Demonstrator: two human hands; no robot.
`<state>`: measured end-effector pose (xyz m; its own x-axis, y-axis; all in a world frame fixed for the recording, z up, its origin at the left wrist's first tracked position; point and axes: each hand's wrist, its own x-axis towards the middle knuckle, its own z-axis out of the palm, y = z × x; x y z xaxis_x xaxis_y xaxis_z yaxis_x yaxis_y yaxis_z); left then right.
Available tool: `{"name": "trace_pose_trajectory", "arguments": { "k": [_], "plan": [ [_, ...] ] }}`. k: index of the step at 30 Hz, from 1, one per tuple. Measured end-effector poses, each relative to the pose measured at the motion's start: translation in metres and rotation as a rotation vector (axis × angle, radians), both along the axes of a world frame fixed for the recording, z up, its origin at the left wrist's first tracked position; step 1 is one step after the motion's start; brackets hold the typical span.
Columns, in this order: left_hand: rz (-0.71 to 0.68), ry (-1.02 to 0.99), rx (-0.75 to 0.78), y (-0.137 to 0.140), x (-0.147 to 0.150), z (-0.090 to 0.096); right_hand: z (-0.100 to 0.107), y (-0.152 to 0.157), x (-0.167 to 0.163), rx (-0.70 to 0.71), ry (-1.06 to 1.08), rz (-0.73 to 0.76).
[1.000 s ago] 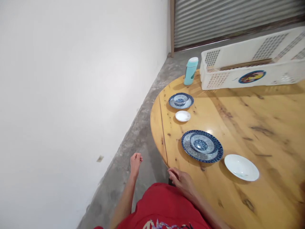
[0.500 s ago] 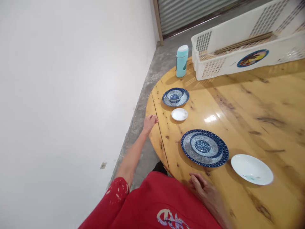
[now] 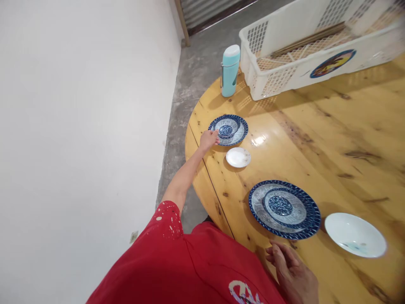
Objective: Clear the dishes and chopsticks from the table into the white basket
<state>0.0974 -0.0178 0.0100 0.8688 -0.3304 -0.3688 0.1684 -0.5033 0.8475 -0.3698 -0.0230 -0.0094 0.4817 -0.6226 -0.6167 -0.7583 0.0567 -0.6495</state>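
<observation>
My left hand [image 3: 209, 139] reaches out to the left edge of a blue-and-white patterned plate [image 3: 243, 128] with a matching bowl [image 3: 226, 126] on it. Its fingers are curled in front of the bowl's near left rim; whether they grip bowl or plate I cannot tell. My right hand [image 3: 292, 268] is beside the near table edge, loosely curled and holding nothing. Just beyond it lies a larger blue-and-white plate [image 3: 313, 219] with a smaller matching dish [image 3: 280, 207] on it. A small white dish [image 3: 238, 157] sits near the left hand, apart from it.
To the right is a white oval bowl [image 3: 355, 234]. A turquoise bottle [image 3: 230, 71] with a white lid stands at the back left, next to a long white plastic basket [image 3: 281, 82] with thin brown sticks [image 3: 306, 40] inside. The wooden table [image 3: 205, 185] has a rounded edge.
My left hand has moved forward and right, from the table's left edge to the plate with the bowl. The view has shifted; the dishes appear to be in the same places.
</observation>
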Motion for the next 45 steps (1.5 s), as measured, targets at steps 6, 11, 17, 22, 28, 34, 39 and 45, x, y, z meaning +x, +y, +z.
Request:
{"name": "trace_pose_trajectory", "arguments": {
  "k": [6,11,17,22,28,34,39,45],
  "plan": [
    [-0.045,0.002,0.060,-0.016,0.025,-0.009,0.002,0.017,-0.001,-0.052,0.005,-0.138],
    [-0.086,-0.078,0.130,-0.026,0.033,-0.010,0.007,0.026,0.008,-0.074,-0.046,-0.199],
    [-0.218,-0.219,0.077,-0.016,-0.001,0.017,0.014,0.021,0.014,-0.071,-0.165,-0.342],
    [-0.471,-0.256,0.043,-0.009,-0.082,0.051,0.037,-0.017,0.036,-0.197,-0.291,-0.436],
    [-0.816,-0.242,0.085,-0.015,-0.179,0.059,0.059,-0.058,0.065,-0.315,-0.420,-0.434],
    [-0.997,-0.355,0.332,-0.017,-0.216,0.053,0.040,-0.069,0.061,-0.492,-0.237,-0.345],
    [-1.090,-0.512,0.472,-0.020,-0.222,0.040,0.019,-0.071,0.058,-0.560,-0.078,-0.266],
    [-1.117,-0.553,0.531,-0.020,-0.226,0.030,-0.001,-0.072,0.059,-0.648,0.011,-0.204]
  ]
}}
